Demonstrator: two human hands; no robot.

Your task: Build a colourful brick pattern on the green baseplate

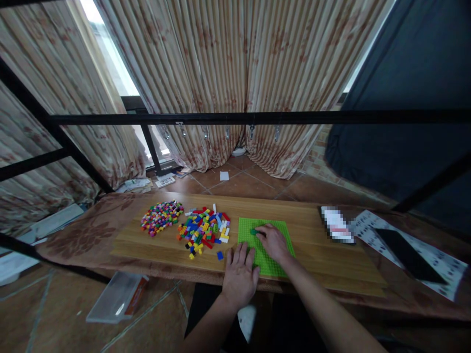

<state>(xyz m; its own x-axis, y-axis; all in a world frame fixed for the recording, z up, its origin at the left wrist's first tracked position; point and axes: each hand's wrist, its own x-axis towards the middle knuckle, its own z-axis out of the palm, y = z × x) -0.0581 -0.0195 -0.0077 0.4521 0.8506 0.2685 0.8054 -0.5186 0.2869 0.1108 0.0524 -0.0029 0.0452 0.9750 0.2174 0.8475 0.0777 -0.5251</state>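
Observation:
A green studded baseplate [279,228] lies on a wooden board [324,260]. My right hand [273,241] rests on the plate, fingers pinched on a small dark green brick [253,232] that touches the plate near its upper left. My left hand [240,274] lies flat at the plate's lower left corner, fingers spread, holding nothing. Left of the plate sits a heap of larger mixed-colour bricks [203,229]. Further left is a heap of tiny mixed-colour bricks [161,217].
A black metal frame bar [257,117] crosses in front of patterned curtains. At the right of the table lie a blurred card [336,225], a dark phone [410,255] and a printed sheet [445,264]. A clear plastic box [116,296] sits on the tiled floor.

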